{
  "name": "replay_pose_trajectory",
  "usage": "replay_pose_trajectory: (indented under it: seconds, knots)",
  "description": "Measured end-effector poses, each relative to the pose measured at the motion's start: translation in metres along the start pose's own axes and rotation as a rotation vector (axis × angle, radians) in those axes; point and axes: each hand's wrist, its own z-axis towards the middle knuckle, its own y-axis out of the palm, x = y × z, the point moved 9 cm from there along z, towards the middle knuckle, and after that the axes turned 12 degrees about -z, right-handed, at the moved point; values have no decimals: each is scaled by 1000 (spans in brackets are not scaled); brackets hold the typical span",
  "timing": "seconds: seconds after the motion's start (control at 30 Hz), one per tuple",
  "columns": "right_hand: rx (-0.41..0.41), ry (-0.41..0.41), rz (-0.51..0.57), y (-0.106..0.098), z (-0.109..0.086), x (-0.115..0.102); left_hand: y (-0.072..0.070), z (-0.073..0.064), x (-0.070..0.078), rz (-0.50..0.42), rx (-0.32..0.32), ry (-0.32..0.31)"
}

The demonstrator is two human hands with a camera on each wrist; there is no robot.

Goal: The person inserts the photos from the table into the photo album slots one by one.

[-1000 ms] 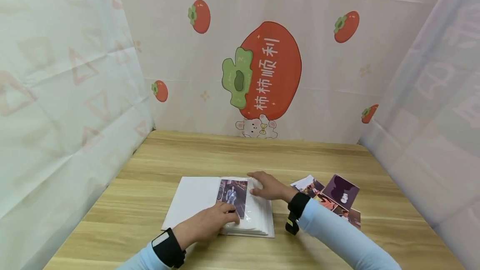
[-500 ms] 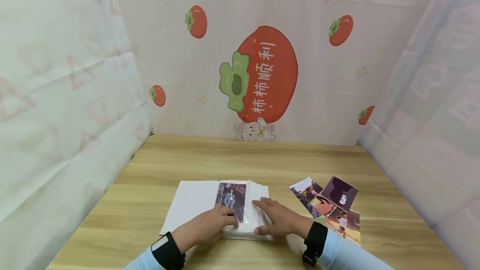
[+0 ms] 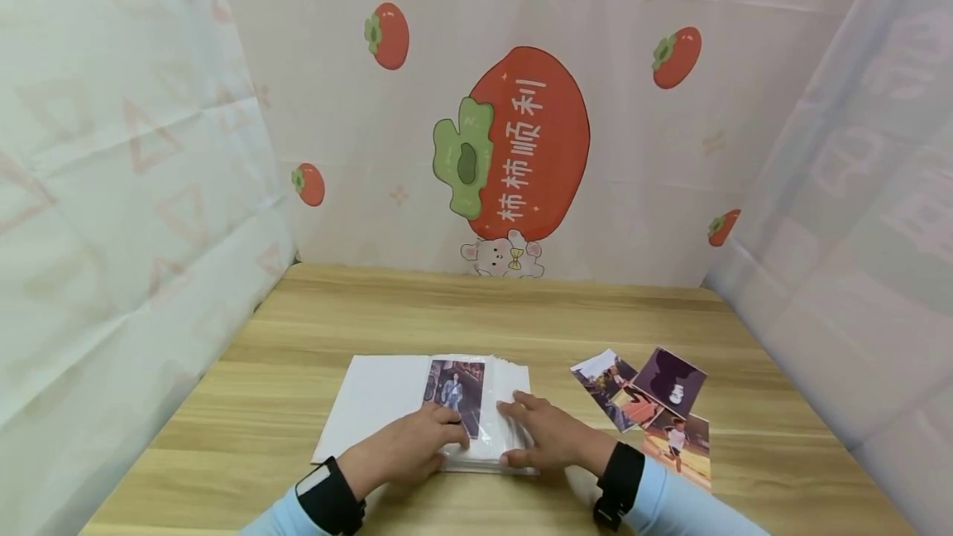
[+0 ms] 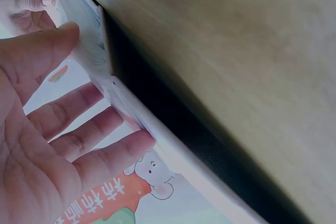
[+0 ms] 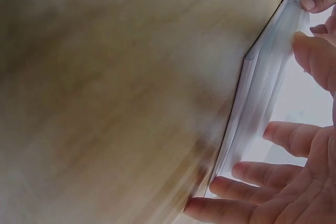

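Note:
A white photo album (image 3: 375,399) lies spread on the table, its thick stack of clear-sleeved pages on the right side. In the top sleeve sits a photo (image 3: 467,404) of a standing person. My left hand (image 3: 408,443) rests on the near part of the album by the spine, fingertips over the photo's lower edge. On the right side of the pages, my right hand (image 3: 554,437) lies with spread, slightly bent fingers. The right wrist view shows its thumb at the near edge of the page stack (image 5: 268,61) and the other fingers along the side edge.
Several loose photos (image 3: 673,383) overlap in a pile on the wooden table (image 3: 313,313), right of the album. A printed cloth (image 3: 625,189) with persimmon pictures hangs behind the table, and more cloth walls stand at both sides.
My right hand has come down from the far right corner of the pages to their near right part, where it stays. My left hand has kept its place. The pages now lie flatter.

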Motion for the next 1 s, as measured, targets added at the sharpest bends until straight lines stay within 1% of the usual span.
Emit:
replay_pose_trajectory:
  seconds: [0.17, 0.37, 0.6, 0.8, 1.0]
  knots:
    - [-7, 9, 22, 1, 0, 1, -3, 0, 3, -18, 5, 22]
    - [-5, -16, 26, 1, 1, 0, -3, 1, 3, -31, -18, 4]
    - [15, -33, 70, -1, 2, 1, -2, 1, -1, -42, -30, -3]
    - [-16, -28, 31, 1, 2, 0, -2, 2, -2, -78, -55, -6]
    - [-19, -26, 34, 2, 2, 1, -2, 3, -3, -92, -66, -8]
